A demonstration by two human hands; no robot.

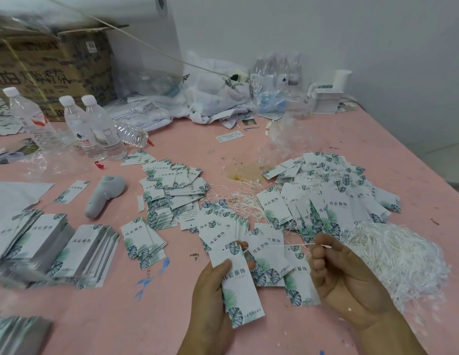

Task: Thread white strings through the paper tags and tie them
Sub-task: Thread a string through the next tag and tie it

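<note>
Left hand grips a tag upright above the pink bench, thumb on its face, fingers curled behind. Right hand pinches a white string between thumb and forefinger; string runs taut leftward to the tag's top edge. Loose tags lie scattered beyond the hands, stacked tags to the left. String pile sits just right of the right hand. Bottles stand at far left.

Left hand palm-up, fingers curled in a grip, right hand beside it, fingers pinching
</note>
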